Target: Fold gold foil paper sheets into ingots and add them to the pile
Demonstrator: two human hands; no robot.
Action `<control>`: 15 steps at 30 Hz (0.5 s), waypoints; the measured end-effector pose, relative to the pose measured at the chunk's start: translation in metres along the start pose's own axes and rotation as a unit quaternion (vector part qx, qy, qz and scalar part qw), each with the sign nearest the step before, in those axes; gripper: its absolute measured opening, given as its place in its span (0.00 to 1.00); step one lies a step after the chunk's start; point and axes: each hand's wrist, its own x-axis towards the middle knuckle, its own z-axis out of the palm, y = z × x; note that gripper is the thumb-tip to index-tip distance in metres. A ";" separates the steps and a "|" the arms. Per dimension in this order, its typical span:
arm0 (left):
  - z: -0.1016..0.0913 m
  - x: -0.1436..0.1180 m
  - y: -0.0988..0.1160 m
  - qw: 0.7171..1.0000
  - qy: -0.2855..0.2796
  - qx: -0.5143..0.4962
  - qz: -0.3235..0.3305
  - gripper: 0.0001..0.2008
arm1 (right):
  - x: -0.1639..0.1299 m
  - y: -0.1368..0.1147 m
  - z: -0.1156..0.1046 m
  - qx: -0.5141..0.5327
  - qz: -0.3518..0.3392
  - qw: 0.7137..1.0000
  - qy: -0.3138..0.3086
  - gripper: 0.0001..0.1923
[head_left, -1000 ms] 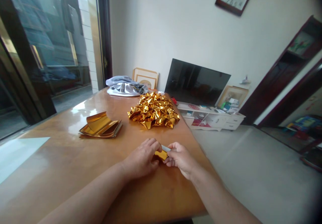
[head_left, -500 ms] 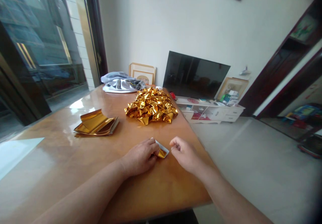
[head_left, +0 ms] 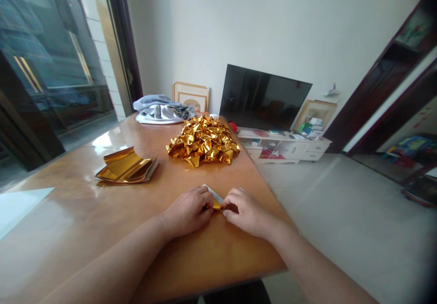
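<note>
Two hands (head_left: pixel 187 210), one foil pile (head_left: pixel 203 141), one sheet stack (head_left: pixel 126 169)

No legible text, label, brand or number appears anywhere. The framed pictures (head_left: pixel 191 98) against the wall and the small boxes (head_left: pixel 313 126) on the white cabinet (head_left: pixel 290 147) are too small to read.

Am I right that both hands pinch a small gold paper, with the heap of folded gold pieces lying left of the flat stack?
Not quite. In the head view the heap lies right of the flat stack. Both hands, left and right, do pinch the small gold paper.
</note>
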 end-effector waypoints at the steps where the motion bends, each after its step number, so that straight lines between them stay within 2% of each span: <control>1: 0.000 0.000 0.000 1.000 0.002 -0.002 -0.001 0.03 | 0.000 0.002 0.000 0.010 0.002 1.000 0.001 0.05; 6: 0.004 0.002 -0.002 1.000 0.012 -0.014 -0.010 0.05 | 0.001 0.007 0.005 0.029 0.017 0.999 0.016 0.01; 15: 0.011 0.003 -0.006 0.998 0.028 0.000 -0.058 0.06 | 0.008 0.006 0.010 0.023 0.079 0.996 0.021 0.07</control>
